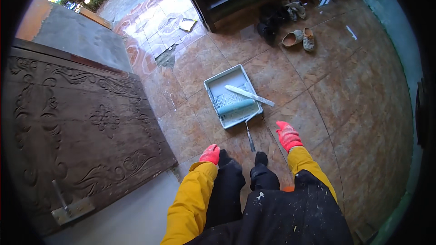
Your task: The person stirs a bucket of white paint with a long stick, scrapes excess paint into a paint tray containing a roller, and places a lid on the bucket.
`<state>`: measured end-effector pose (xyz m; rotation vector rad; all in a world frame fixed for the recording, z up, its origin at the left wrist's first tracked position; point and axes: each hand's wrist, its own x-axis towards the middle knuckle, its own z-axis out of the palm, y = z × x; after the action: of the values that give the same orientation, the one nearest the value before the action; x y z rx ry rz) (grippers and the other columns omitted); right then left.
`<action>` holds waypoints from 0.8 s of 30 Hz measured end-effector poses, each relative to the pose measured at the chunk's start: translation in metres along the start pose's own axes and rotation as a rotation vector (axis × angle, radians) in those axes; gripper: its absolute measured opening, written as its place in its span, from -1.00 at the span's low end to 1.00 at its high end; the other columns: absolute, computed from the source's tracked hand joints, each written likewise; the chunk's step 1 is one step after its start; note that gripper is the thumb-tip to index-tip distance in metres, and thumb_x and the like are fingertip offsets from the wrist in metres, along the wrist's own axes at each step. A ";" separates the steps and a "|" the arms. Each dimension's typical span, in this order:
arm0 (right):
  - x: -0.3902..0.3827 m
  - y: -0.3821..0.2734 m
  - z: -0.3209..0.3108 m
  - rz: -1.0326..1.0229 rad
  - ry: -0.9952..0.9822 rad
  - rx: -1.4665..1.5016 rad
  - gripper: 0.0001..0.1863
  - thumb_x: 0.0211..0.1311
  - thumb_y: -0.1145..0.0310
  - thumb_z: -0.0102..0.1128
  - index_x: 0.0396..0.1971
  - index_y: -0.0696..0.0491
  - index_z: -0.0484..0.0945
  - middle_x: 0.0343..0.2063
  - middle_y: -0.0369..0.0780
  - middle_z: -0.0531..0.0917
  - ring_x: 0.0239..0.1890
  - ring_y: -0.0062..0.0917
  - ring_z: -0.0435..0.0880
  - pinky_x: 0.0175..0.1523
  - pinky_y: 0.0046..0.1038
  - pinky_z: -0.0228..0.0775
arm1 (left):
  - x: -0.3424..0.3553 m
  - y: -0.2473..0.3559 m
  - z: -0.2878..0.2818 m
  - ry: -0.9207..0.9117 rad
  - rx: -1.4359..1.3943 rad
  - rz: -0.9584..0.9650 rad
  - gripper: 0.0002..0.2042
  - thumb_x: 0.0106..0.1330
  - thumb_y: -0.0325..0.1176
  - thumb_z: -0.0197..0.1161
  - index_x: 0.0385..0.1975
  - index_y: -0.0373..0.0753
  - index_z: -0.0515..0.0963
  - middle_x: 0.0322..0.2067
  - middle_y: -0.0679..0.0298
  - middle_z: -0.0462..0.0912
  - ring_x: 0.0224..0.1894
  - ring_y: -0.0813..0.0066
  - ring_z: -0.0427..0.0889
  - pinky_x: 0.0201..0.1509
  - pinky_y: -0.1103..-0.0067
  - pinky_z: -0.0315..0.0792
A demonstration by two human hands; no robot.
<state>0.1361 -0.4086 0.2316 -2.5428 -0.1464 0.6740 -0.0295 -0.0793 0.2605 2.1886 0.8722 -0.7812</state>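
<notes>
Standing over the tray (213, 86) on the tiles, both gloved hands empty.

My left hand (210, 154) and right hand (288, 136) hang well apart, holding nothing. The roller (236, 107) lies in the tray, handle (250, 138) poking toward my feet; I judge it light, wet and drippy, best gripped by that handle.

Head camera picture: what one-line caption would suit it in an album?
Red-gloved left hand and right hand hang empty above a paint tray holding a roller, beside a carved door.
</notes>
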 end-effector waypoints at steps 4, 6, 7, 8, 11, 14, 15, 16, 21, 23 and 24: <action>0.116 0.006 0.076 -0.076 -0.058 -0.152 -0.42 0.12 0.25 0.20 0.19 -0.09 0.33 0.19 -0.08 0.38 0.21 -0.22 0.37 0.29 -0.24 0.15 | 0.117 -0.009 0.028 0.031 0.100 0.022 -0.51 0.31 0.02 -0.07 0.09 -0.18 0.44 0.11 0.10 0.45 0.19 0.17 0.39 0.24 0.41 0.25; 0.148 0.013 0.107 -0.220 0.073 -0.431 -0.30 0.05 0.17 0.24 0.25 -0.14 0.24 0.26 -0.07 0.26 0.26 -0.14 0.27 0.33 -0.16 0.02 | 0.163 -0.025 0.043 0.024 0.099 0.017 -0.50 0.31 0.03 -0.07 0.09 -0.19 0.43 0.11 0.09 0.45 0.18 0.16 0.39 0.24 0.40 0.25; 0.161 0.017 0.113 -0.218 0.086 -0.428 -0.30 0.05 0.17 0.24 0.25 -0.14 0.24 0.26 -0.07 0.26 0.26 -0.14 0.27 0.33 -0.16 0.02 | 0.186 -0.029 0.050 0.015 0.078 0.049 -0.50 0.32 0.02 -0.08 0.09 -0.20 0.43 0.12 0.09 0.45 0.18 0.15 0.39 0.24 0.39 0.25; 0.170 0.016 0.117 -0.250 0.091 -0.496 -0.31 0.04 0.15 0.24 0.23 -0.14 0.26 0.20 -0.07 0.32 0.20 -0.16 0.33 0.28 -0.16 0.07 | 0.207 -0.040 0.056 0.026 0.082 0.050 -0.50 0.32 0.02 -0.08 0.09 -0.20 0.43 0.12 0.09 0.45 0.18 0.15 0.39 0.24 0.39 0.25; 0.206 0.039 0.132 -0.299 0.065 -0.605 -0.35 0.03 0.10 0.21 0.19 -0.14 0.31 -0.08 -0.09 0.50 -0.08 -0.21 0.53 0.03 -0.18 0.30 | 0.268 -0.048 0.072 0.112 0.051 0.194 -0.50 0.34 0.03 -0.09 0.11 -0.19 0.41 0.14 0.10 0.42 0.19 0.14 0.38 0.25 0.39 0.24; 0.231 0.043 0.150 -0.214 -0.002 -0.636 -0.45 0.13 0.17 0.12 0.18 -0.17 0.33 -0.32 -0.10 0.55 -0.27 -0.22 0.59 -0.21 -0.18 0.40 | 0.320 -0.064 0.073 0.328 -0.050 0.228 -0.53 0.35 0.00 -0.10 0.06 -0.19 0.43 0.08 0.04 0.47 0.13 0.10 0.42 0.18 0.36 0.32; 0.231 0.029 0.153 -0.244 0.024 -0.626 -0.45 0.13 0.17 0.12 0.18 -0.17 0.33 -0.32 -0.10 0.55 -0.27 -0.22 0.59 -0.21 -0.18 0.40 | 0.341 -0.078 0.066 0.480 0.101 0.422 -0.56 0.37 -0.02 -0.10 0.04 -0.20 0.44 0.06 0.04 0.48 0.12 0.09 0.43 0.17 0.36 0.33; 0.222 0.022 0.153 -0.371 0.136 -0.596 -0.42 0.07 0.20 0.17 0.17 -0.15 0.34 -0.35 -0.09 0.54 -0.30 -0.19 0.58 -0.23 -0.17 0.39 | 0.357 -0.094 0.071 0.596 0.250 0.610 -0.58 0.38 -0.04 -0.11 0.02 -0.21 0.45 0.04 0.04 0.49 0.10 0.08 0.44 0.15 0.37 0.34; 0.225 0.057 0.166 -0.351 0.183 -0.663 -0.51 0.19 0.30 0.05 0.16 -0.20 0.34 -0.41 -0.06 0.55 -0.32 -0.16 0.59 -0.25 -0.16 0.40 | 0.376 -0.045 0.078 0.480 -0.077 0.459 -0.58 0.37 -0.03 -0.10 -0.07 -0.25 0.49 -0.06 -0.01 0.53 0.06 0.06 0.47 0.13 0.36 0.35; 0.223 0.054 0.163 -0.341 0.162 -0.696 -0.55 0.22 0.29 0.02 0.15 -0.21 0.35 -0.39 -0.05 0.55 -0.30 -0.15 0.59 -0.23 -0.15 0.40 | 0.381 -0.045 0.074 0.456 -0.215 0.345 -0.55 0.31 0.03 -0.06 -0.19 -0.27 0.53 -0.14 -0.03 0.57 0.01 0.01 0.49 0.09 0.32 0.36; 0.223 0.051 0.162 -0.329 0.134 -0.725 -0.58 0.25 0.27 -0.01 0.14 -0.21 0.36 -0.37 -0.04 0.56 -0.28 -0.13 0.58 -0.21 -0.15 0.40 | 0.382 -0.049 0.069 0.457 -0.222 0.350 -0.55 0.31 0.03 -0.06 -0.19 -0.27 0.53 -0.14 -0.03 0.57 0.01 0.01 0.49 0.09 0.32 0.36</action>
<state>0.2495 -0.3314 -0.0127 -3.1121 -0.8800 0.3511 0.1446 0.0359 -0.0707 2.2608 0.7120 -0.0100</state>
